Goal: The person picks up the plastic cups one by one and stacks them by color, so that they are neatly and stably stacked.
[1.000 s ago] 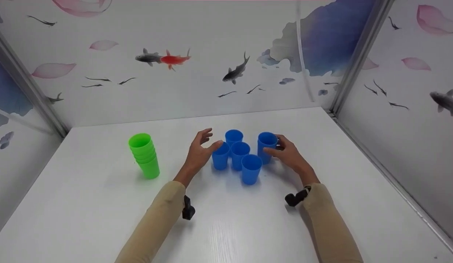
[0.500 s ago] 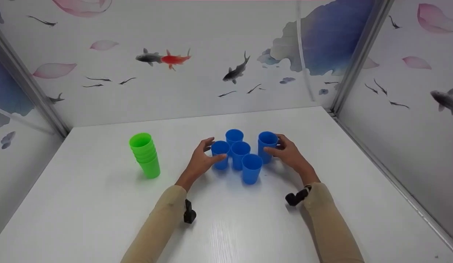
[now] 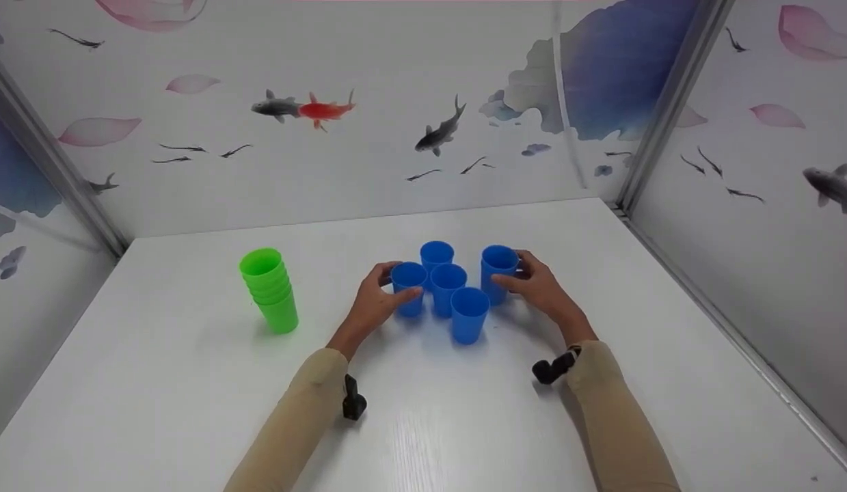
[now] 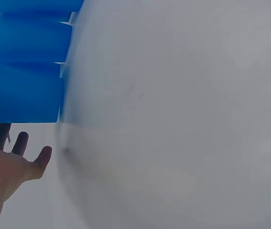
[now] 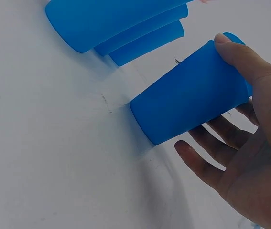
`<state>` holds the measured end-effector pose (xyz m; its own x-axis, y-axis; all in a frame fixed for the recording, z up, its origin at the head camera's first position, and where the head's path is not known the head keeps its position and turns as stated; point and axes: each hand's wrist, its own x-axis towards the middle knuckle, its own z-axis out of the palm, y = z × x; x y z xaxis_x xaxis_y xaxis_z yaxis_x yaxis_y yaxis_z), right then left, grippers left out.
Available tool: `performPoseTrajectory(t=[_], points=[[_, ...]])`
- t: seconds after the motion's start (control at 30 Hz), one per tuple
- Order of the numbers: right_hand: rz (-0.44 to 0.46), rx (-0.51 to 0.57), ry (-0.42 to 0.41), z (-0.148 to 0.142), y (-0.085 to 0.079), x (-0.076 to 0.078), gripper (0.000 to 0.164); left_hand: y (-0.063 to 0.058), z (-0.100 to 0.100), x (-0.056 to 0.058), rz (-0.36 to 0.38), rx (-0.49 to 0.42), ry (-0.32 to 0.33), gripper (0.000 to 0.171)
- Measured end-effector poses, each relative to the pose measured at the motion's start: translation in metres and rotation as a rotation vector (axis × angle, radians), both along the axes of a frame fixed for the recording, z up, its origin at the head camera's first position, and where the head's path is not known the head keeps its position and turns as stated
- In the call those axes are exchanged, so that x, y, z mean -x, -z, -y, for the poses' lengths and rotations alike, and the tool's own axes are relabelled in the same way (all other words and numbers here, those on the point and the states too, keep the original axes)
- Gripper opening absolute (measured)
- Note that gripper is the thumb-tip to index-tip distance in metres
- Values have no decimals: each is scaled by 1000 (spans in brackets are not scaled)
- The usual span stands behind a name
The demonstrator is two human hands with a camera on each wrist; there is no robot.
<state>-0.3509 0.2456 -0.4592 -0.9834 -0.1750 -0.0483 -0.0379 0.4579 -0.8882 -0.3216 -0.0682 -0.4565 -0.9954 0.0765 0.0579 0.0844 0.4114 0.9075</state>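
Note:
My left hand [image 3: 372, 302] grips the leftmost blue cup [image 3: 405, 281], its thumb across the near side and its fingers behind. The left wrist view shows that cup [image 4: 23, 93] upright beside other blue cups. On the right, my right hand [image 3: 538, 288] holds another blue cup [image 3: 494, 268] between thumb and fingers; a second rim near its top suggests nested cups. That cup [image 5: 192, 90] rests its base on the table in the right wrist view. Between the hands stand a back blue cup [image 3: 437, 254], a middle one [image 3: 448, 287] and a front one [image 3: 469, 318].
A stack of several nested green cups [image 3: 273, 290] stands on the left of the white table [image 3: 423, 410]. Behind the table rises a white wall [image 3: 382, 178] printed with fish and petals. Another printed panel [image 3: 737, 157] borders the right side.
My left hand has come down from above the leftmost blue cup and taken hold of it. That cup has shifted slightly left. My right hand keeps its grip in the same place.

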Motion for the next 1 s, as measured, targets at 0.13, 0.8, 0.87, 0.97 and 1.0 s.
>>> performPoseTrajectory(t=[0.13, 0.8, 0.87, 0.97, 1.0], points=[[-2, 15, 2, -1, 0, 0, 91, -8, -2, 1, -11, -26, 5, 77], [3, 31, -5, 2, -2, -1, 91, -78, 0, 11, -43, -68, 5, 78], [5, 30, -4, 1, -1, -1, 91, -86, -4, 11, -54, -69, 10, 78], [7, 31, -4, 1, -1, 0, 90, -98, -10, 12, -64, -69, 21, 79], [6, 32, -4, 1, -2, 0, 90, -101, -12, 12, -70, -67, 26, 79]])
